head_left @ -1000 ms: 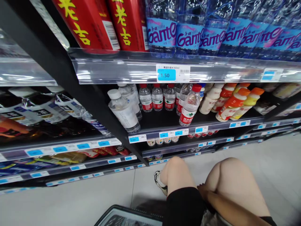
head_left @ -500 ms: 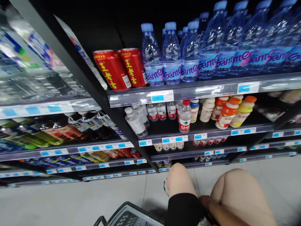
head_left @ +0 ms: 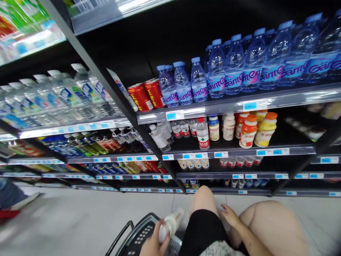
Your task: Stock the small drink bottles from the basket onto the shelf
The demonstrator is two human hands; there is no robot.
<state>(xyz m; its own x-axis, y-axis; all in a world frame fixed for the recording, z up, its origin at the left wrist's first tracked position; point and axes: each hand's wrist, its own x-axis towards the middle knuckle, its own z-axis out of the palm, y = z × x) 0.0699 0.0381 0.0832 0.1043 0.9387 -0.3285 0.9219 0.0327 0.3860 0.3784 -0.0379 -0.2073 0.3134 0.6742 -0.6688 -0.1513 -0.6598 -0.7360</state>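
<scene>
A pale bottle [head_left: 172, 223], blurred, is at the bottom of the view, tilted, with its rounded white end toward the person and its far end pointing up and to the right. The left hand [head_left: 154, 242] is grasping it around that white end, thumb and fingers on either side. Bottle and hand are at the dark shopping basket [head_left: 150, 216], overlapping its right part; whether the bottle is inside it or just above cannot be told. The basket has a slotted pattern and a black handle [head_left: 119, 236] sticking out at its left. To the right, past a bent leg in black shorts [head_left: 204, 225], the right hand [head_left: 229, 215] is released, its fingers loosely extended between the knees. Pale floor tiles [head_left: 90, 217] spread around. Ahead stand dark shelves with price tags: a red-capped water bottle [head_left: 203, 137] near a lower shelf's front edge, orange-capped bottles [head_left: 248, 132] to its right, and above them red cans [head_left: 140, 97] beside a row of blue bottles [head_left: 217, 71]. White-capped bottles [head_left: 44, 94] line a shelf at left, and another person's shoe [head_left: 25, 202] shows at the far left.
</scene>
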